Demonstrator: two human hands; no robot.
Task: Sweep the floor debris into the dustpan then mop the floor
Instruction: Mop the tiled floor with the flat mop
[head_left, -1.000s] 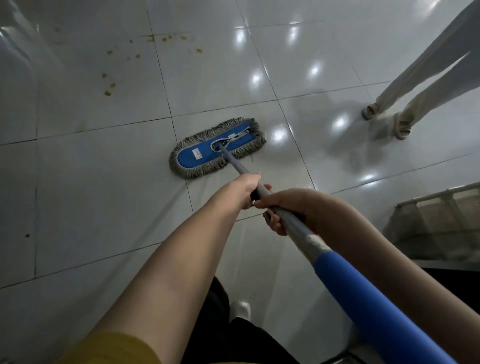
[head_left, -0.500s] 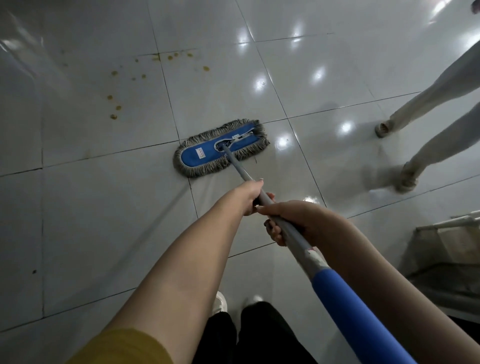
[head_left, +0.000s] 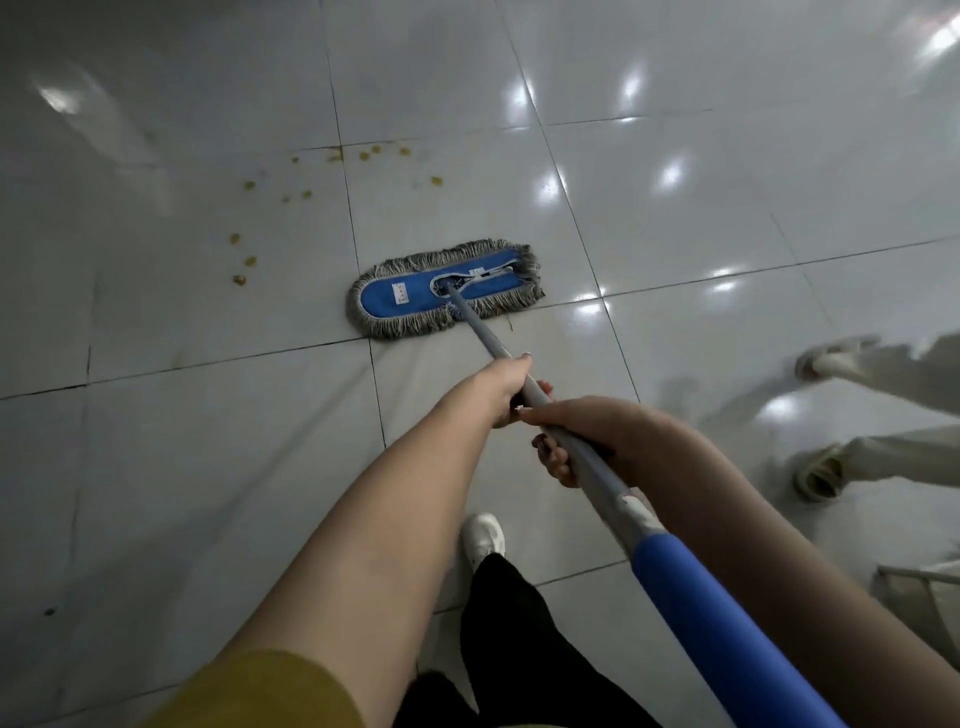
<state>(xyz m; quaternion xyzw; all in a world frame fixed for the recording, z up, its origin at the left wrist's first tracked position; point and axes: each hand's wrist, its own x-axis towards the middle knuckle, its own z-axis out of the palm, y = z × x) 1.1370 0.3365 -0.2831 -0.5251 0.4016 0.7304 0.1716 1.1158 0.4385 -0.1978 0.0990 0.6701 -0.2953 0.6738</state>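
Floor: glossy pale grey tiled floor (head_left: 208, 467) with dark joints and bright light reflections at the upper right.
Mop: flat blue mop head (head_left: 410, 293) with a grey fringe lies flat on the floor, its near edge along a tile joint. A grey metal pole (head_left: 483, 332) slants back from it to a blue foam grip (head_left: 727, 623).
Bystander: blurred legs in pale trousers and sandals (head_left: 818, 475) stand at the right edge of the view, well apart from the mop.
Own leg: black trouser leg (head_left: 509, 623) and white shoe (head_left: 483, 538) are under the arms.
Sleeve: mustard-yellow sleeve (head_left: 260, 691) is on the left arm.
Left hand: the left hand (head_left: 506, 387) has its fingers curled round the grey pole, nearer the mop head.
Right hand: the right hand (head_left: 582, 431) is wrapped round the pole just behind the left, ahead of the blue grip.
Debris: small yellow-brown crumbs (head_left: 239, 280) are scattered to the left of the mop head and beyond it, not touching it.
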